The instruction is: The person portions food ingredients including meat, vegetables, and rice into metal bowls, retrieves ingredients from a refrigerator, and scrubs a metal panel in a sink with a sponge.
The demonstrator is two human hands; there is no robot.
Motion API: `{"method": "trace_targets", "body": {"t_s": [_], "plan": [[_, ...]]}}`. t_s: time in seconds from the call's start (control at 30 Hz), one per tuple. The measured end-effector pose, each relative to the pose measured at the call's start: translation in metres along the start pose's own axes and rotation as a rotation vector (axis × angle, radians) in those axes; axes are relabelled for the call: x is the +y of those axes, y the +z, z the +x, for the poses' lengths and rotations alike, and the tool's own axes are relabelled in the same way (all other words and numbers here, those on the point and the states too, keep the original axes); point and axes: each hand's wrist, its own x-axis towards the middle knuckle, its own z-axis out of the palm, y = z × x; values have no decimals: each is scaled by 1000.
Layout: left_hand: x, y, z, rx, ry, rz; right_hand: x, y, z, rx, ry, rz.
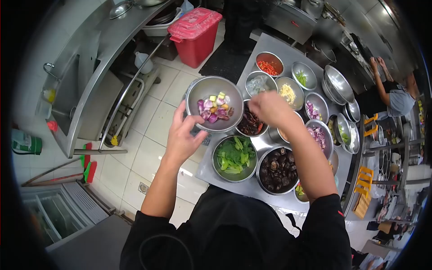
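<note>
My left hand (182, 137) grips the rim and side of a steel bowl (192, 101), held up left of the table. Inside it lie purple onion chunks (211, 118), pale green-yellow cubes and some brown pieces. My right hand (271, 109) is slightly blurred, its fingers curled together at the edge of a bowl of dark red dried chilies (250, 122). Whatever those fingertips hold is hidden. Nearer to me stand a bowl of leafy greens (235, 155) and a bowl of dark mushrooms (276, 168).
On the steel table (261, 47) are more bowls: chopped red chili (268, 67), minced garlic (287, 92) and sliced onion (313, 110). A red lidded bin (195, 38) stands on the floor behind. At left is a steel sink counter (96, 49); another person (398, 96) is at far right.
</note>
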Motion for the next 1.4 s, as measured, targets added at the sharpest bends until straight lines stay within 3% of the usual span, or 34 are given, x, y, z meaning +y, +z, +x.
{"method": "trace_targets", "body": {"t_s": [0.07,0.27,0.37,0.5,0.6,0.7,0.73,0.83,0.93,1.03,1.1,1.13,1.23,1.3,1.4], "plan": [[-11,-5,-10,-26,-93,-39,7,38,-1,-54,22,-295],[-27,-2,-27,39,-48,-48,10,56,-5,-42,-27,-256],[-31,-2,-29,40,-37,-81,9,46,-8,-7,40,-172],[-26,-5,-27,-22,-97,-78,11,7,-18,222,41,72],[-12,1,-11,-63,-59,-104,-10,-25,-21,325,-215,310],[-1,0,-2,-76,-21,-53,-9,-35,-16,335,-160,374],[-2,-2,-2,-72,-22,-20,-2,-27,-16,308,-109,275],[-17,-8,-8,-33,-104,-46,23,25,-7,-79,-79,-26],[-22,-11,-15,-23,-171,-32,13,55,-13,-130,-13,-140],[-22,-5,-15,-51,-189,-55,16,64,-14,77,10,-70],[-18,-4,-17,-59,-248,-105,22,58,-19,87,6,13],[-14,-5,-16,-77,-237,-84,24,55,-19,95,-6,52],[-11,-2,-11,-96,-123,-22,18,53,-21,419,-54,289],[-3,3,-1,-122,-64,-23,1,38,-24,399,-204,370],[12,10,10,-158,-39,-64,-17,30,-38,631,-269,252]]}}
